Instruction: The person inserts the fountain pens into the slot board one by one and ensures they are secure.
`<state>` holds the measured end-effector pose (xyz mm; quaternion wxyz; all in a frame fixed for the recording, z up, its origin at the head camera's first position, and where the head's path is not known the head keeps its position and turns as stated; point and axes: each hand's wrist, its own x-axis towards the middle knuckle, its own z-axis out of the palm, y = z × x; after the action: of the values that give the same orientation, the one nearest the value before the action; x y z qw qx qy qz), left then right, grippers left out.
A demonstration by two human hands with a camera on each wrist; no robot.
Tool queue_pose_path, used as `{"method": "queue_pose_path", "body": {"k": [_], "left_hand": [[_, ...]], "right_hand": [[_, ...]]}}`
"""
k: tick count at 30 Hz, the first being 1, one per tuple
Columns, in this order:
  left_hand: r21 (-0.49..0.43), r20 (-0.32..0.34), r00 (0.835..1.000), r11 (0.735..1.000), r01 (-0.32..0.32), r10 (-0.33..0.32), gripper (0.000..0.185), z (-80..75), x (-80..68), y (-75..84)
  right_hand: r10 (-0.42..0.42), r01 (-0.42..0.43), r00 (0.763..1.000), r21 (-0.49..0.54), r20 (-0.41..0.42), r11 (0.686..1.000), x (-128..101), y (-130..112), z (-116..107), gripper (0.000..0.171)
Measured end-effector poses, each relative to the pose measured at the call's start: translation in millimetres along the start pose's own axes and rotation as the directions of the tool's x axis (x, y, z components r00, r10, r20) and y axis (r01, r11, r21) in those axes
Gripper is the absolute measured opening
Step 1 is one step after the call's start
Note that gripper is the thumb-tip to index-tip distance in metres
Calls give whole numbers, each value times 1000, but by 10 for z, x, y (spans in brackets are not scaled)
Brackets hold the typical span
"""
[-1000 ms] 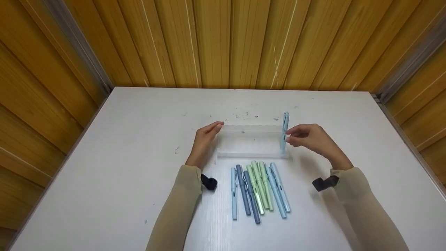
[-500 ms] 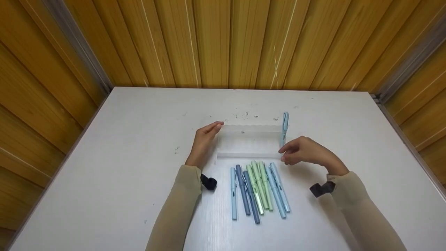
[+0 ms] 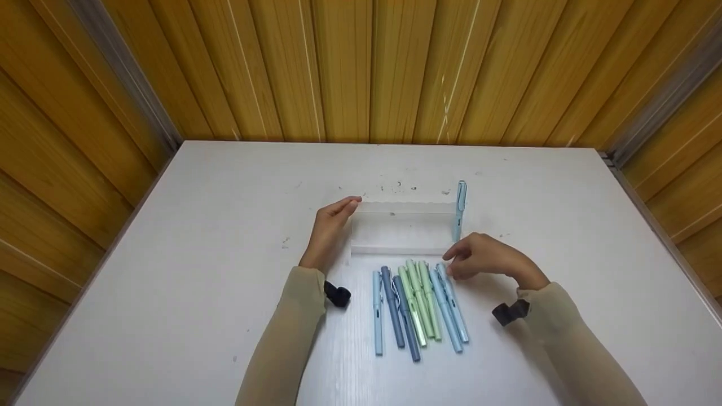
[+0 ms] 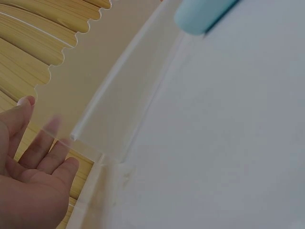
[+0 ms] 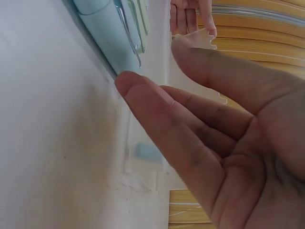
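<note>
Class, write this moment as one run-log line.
left hand: holds rack, left end | right hand: at loose pens, none gripped | standing pen: rack's right end

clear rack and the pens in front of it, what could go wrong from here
The standing pen at the right end of the clear rack has no hand on it, so a bump might tip it. The right hand is near the rightmost loose pen, which lies close beside another light blue pen; lifting one could roll the other. The left hand is at the rack's left end; if it slips, the rack may slide.
</note>
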<state>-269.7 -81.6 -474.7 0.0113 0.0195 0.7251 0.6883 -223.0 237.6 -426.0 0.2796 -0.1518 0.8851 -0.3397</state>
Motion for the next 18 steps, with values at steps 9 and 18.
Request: {"method": "queue_pose_path", "body": {"k": [9,18], "left_hand": [[-32,-10,999,998,48,-48,32,19,-3,3],[2,-20,999,999,44,-44,32,14,2,7]], "right_hand": [[35,-35,999,-59,0,998,38,-33,82,43],[75,-78,997,-79,-37,994,68,-83,143,46]]}}
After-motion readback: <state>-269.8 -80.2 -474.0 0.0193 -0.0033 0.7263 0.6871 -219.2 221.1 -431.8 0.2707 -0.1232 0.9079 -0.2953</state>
